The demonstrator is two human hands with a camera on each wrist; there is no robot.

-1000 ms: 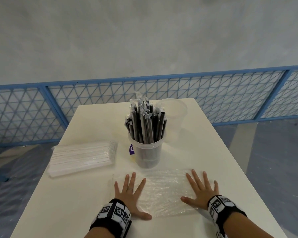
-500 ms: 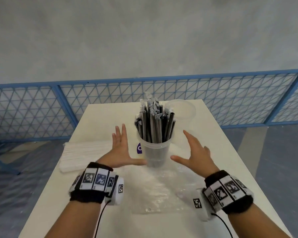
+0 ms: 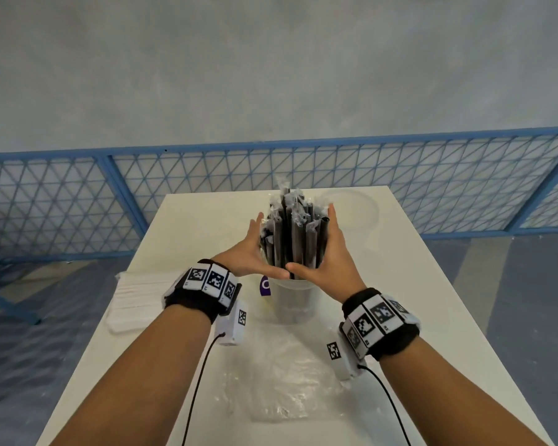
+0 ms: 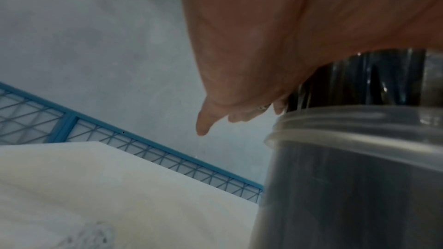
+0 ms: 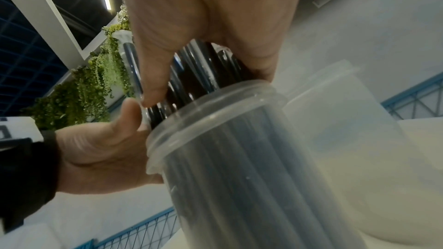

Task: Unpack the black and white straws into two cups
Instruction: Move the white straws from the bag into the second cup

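Observation:
Black straws (image 3: 292, 239) in clear sleeves stand upright in a translucent cup (image 3: 292, 300) at the table's middle. My left hand (image 3: 255, 252) and right hand (image 3: 331, 255) clasp the bundle from both sides just above the rim, fingers pointing up, thumbs meeting in front. The right wrist view shows my right hand (image 5: 203, 16) wrapped round the straws (image 5: 199, 71) over the cup (image 5: 239, 158), with the left hand (image 5: 95, 149) opposite. In the left wrist view the left hand (image 4: 251, 44) lies against the straws (image 4: 359, 82). A sealed pack of white straws (image 3: 139, 294) lies at the left.
An empty translucent cup (image 3: 351, 214) stands just behind and right of the full one. An empty clear plastic bag (image 3: 281, 381) lies flat between my forearms. The white table (image 3: 416, 300) ends close behind the cups; a blue mesh fence (image 3: 432, 188) runs beyond it.
Both hands lifted off the flat plastic bag, rose toward the cup and closed in from either side onto the black straw bundle.

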